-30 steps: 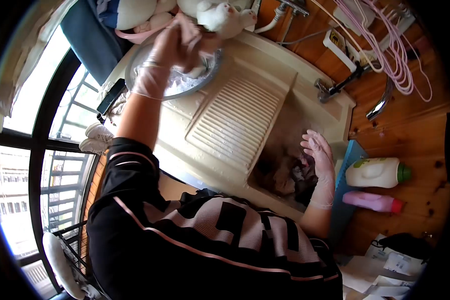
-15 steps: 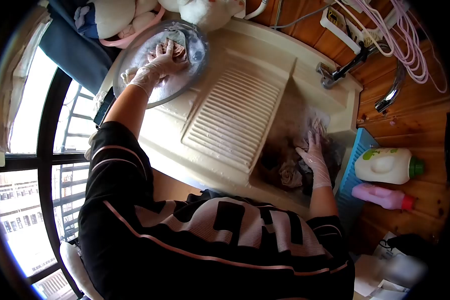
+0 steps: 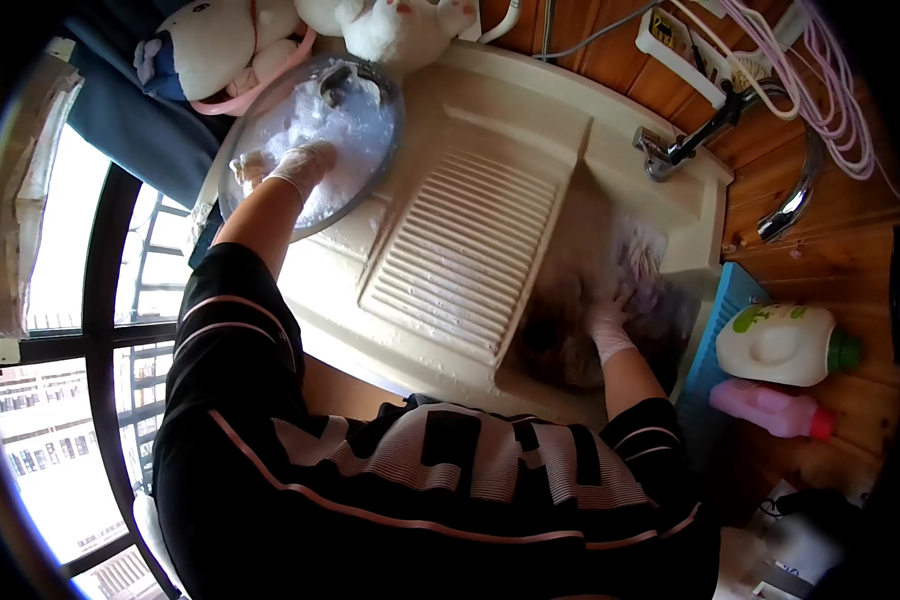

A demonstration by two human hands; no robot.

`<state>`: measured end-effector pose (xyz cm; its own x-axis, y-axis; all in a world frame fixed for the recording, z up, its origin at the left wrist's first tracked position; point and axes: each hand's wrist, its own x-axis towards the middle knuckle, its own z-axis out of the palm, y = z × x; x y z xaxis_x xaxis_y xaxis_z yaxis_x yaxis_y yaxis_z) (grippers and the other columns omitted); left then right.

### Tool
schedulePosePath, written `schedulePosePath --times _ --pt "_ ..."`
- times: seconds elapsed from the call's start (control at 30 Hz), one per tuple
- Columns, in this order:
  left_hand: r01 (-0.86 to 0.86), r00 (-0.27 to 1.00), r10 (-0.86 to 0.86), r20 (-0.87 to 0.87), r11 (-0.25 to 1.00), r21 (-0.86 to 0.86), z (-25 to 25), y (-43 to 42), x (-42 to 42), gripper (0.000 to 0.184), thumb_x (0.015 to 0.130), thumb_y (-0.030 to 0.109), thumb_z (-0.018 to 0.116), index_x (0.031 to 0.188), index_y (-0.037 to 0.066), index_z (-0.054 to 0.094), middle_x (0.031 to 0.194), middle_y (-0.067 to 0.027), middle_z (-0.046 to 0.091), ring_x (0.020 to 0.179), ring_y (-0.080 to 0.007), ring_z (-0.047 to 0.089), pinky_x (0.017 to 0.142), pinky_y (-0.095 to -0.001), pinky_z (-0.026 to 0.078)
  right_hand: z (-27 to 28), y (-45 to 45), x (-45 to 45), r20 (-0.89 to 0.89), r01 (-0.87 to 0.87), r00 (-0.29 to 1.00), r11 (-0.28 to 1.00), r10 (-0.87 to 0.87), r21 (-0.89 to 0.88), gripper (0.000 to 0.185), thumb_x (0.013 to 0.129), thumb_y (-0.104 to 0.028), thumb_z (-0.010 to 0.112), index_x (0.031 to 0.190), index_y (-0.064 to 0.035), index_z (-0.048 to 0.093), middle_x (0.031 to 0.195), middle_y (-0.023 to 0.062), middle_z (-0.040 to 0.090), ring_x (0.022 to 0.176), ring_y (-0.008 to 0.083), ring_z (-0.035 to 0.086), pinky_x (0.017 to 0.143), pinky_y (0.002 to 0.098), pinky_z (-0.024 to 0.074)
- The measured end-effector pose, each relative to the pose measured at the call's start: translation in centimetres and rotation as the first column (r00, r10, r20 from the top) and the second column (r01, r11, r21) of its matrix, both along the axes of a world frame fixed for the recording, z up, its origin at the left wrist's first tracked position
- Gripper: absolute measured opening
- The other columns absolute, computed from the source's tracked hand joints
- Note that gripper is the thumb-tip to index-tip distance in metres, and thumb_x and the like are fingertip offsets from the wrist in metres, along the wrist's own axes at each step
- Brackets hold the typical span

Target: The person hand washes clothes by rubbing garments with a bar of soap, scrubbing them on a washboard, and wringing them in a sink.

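Marking on the white bottle (image 3: 778, 345) is green and too small to read. Gloved left hand (image 3: 308, 165) is in suds (image 3: 315, 120) inside the round basin (image 3: 388, 140), fingers hidden, grip undeterminable. Gloved right hand (image 3: 607, 318) touches wet laundry (image 3: 647, 285) in the sink (image 3: 707, 210), beside the ribbed washboard (image 3: 460, 260); whether it grips any cannot be told.

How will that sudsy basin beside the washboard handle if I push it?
The basin will probably feel heavy for its size, since foam and liquid spread across it. Wide and open-topped, it seems likelier to slop than tip over. Its wall may be slippery, given the suds inside.
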<state>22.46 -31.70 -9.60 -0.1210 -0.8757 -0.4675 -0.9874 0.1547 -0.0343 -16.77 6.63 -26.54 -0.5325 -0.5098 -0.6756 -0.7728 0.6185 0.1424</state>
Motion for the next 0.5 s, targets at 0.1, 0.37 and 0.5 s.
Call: schedulePosePath --times 0.1,0.37,0.5 --pt "0.016 0.997 -0.016 -0.073 1.000 0.004 0.8 0.8 0.0 0.059 0.082 0.040 0.061 0.129 0.013 0.038 0.127 -0.0199 0.039 0.112 -0.0422 0.040 0.096 -0.0471 0.035 -3.1 0.3 -0.8 -0.046 -0.120 0.992 0.976 0.114 -0.179 0.062 0.088 -0.046 0.053 0.141 -0.0165 0.040 0.148 0.0160 0.028 0.135 0.0388 0.027 0.095 0.0584 0.0375" --pt "0.060 0.822 -0.058 -0.566 0.998 -0.016 5.3 4.2 -0.7 0.039 0.085 0.027 0.062 0.118 0.006 0.059 0.112 -0.0196 0.061 0.099 -0.0368 0.059 0.088 -0.0415 0.046 6.2 2.2 -4.1 0.664 0.603 0.701 0.714 -0.261 -0.356 0.043 0.082 -0.018 0.069 0.122 -0.0045 0.058 0.094 0.0087 0.064 0.075 0.0170 0.062 0.057 0.0319 0.0498" --pt "0.213 0.770 -0.511 -0.381 0.769 -0.602 10.7 9.2 -5.1 0.035 0.089 0.027 0.060 0.113 0.002 0.064 0.105 -0.0217 0.066 0.102 -0.0371 0.063 0.089 -0.0405 0.048 14.8 3.2 -3.6 0.712 0.691 0.666 0.542 -0.221 -0.478 0.058 0.078 -0.020 0.075 0.128 -0.0023 0.052 0.098 0.0065 0.062 0.079 0.0143 0.060 0.058 0.0292 0.0507"
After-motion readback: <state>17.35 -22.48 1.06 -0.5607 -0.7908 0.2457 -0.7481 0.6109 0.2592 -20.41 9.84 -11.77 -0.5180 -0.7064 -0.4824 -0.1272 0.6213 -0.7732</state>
